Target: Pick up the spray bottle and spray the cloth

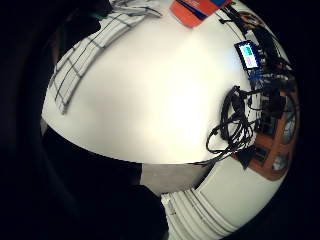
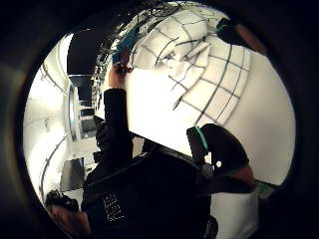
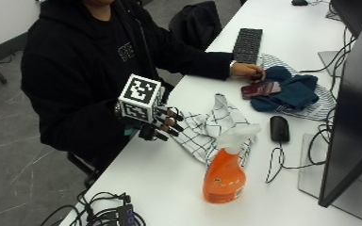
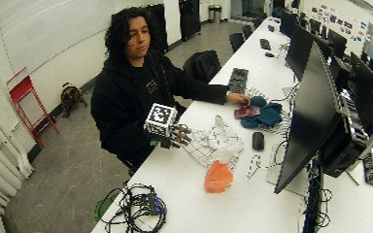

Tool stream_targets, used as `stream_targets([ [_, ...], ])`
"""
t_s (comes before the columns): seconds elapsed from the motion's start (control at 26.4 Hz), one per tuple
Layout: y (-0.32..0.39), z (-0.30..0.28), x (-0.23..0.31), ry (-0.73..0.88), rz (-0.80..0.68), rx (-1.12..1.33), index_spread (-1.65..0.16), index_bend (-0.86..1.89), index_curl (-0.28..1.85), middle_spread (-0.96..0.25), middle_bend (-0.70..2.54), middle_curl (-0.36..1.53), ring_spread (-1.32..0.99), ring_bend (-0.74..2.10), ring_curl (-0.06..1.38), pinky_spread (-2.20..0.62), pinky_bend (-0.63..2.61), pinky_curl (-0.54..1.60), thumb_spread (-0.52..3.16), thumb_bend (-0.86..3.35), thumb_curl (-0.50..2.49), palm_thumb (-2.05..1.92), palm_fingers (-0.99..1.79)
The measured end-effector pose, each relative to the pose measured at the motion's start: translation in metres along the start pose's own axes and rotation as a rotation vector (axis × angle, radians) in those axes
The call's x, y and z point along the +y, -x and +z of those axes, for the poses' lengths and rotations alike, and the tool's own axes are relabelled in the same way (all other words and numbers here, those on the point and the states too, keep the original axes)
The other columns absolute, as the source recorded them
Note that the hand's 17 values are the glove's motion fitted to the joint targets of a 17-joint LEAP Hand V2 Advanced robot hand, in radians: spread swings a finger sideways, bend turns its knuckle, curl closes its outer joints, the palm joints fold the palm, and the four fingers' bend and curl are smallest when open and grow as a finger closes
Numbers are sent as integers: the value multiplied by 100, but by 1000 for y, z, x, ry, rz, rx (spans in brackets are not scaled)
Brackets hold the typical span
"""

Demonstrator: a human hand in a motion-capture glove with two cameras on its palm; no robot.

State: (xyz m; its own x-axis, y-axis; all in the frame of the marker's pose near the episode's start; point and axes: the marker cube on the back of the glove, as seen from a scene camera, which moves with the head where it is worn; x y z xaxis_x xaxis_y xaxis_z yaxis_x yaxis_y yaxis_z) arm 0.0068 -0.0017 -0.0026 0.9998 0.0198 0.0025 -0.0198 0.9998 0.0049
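outside view first: my gloved right hand [image 3: 159, 123] hovers at the near edge of the white table [image 3: 162, 183], fingers only lightly bent and spread, holding nothing. the checked cloth [image 3: 213, 123] lies crumpled on the table just beside my fingertips. the orange spray bottle [image 3: 226, 170] stands upright past the cloth's near corner, white trigger head on top, apart from my hand. my bare left hand [image 3: 249, 71] rests further along by a dark red phone [image 3: 260, 88], a blue cloth [image 3: 289, 92] and a keyboard [image 3: 247, 44]. a black mouse [image 3: 279, 128] sits beside the checked cloth, and a monitor [image 3: 355, 117] stands at the far side.

wide outside view: same layout, my hand [image 4: 174, 135] open next to the cloth [image 4: 215, 140], the bottle [image 4: 219, 174] standing on its own nearer the cable bundle [image 4: 138, 206] at the table end.

little finger side palm view: bare white tabletop [image 1: 160, 100] under my palm, the cloth [image 1: 85, 55] along one edge, the orange bottle [image 1: 192, 11] at the rim.

thumb side palm view: the cloth [image 2: 209, 74] spreads on the table, and my black sleeve fills the rest.
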Motion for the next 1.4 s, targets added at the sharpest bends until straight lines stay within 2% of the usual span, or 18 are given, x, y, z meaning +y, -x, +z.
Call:
stream_targets([
  [0.27,-41,-19,-16,-25,123,7,-30,22,17,-3,27,15,-4,28,14,13,32,16,72,31,15,55,53],
  [0.45,-61,-27,-29,-60,197,3,-34,19,21,-3,26,19,-5,27,17,16,31,19,88,29,18,58,52],
  [0.61,-56,-34,-59,-110,250,10,-36,18,23,-3,25,21,-5,27,19,17,29,21,95,26,21,59,52],
  [1.1,23,19,1,-30,-25,32,-37,16,27,-3,22,27,-6,26,23,18,26,25,108,17,26,62,53],
  [1.4,27,23,2,-11,-37,34,-37,16,28,-3,21,30,-6,26,25,19,24,27,112,12,28,63,53],
])
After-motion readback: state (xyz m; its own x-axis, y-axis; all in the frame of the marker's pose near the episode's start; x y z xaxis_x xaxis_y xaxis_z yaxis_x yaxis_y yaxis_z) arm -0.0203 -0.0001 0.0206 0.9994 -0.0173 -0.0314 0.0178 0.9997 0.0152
